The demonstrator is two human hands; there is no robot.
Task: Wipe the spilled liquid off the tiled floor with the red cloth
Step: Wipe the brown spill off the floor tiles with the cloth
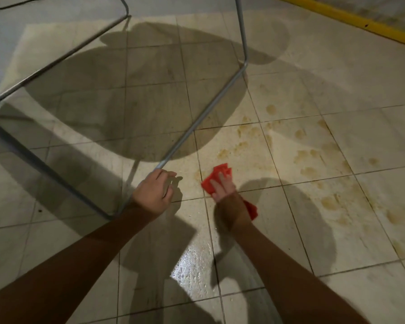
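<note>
**Soft cloth pinned flat, stains mostly beyond it**

Nearest the camera, a wet sheen point(192, 265) glistened on the tiled floor point(372, 288) between the two forearms. Past it, the right hand point(222, 187) lay palm-down with fingers spread on the red cloth point(218, 174), pressing it against the floor; one corner of the cloth stuck out behind the wrist. The cloth looked limp, thin and light, likely to bunch or slide unless held under a flat palm, so the middle of it was the sensible place to bear down. The left hand point(156, 191) hovered loosely curled, fingers apart and holding nothing, just beside the lower end of a grey metal frame point(197, 127). Beyond and to the right of the cloth, brownish spilled liquid point(304, 155) lay in scattered blotches over several tiles, seemingly not yet wiped. Farthest off, a yellow strip point(351, 19) ran along the floor's edge.
</note>
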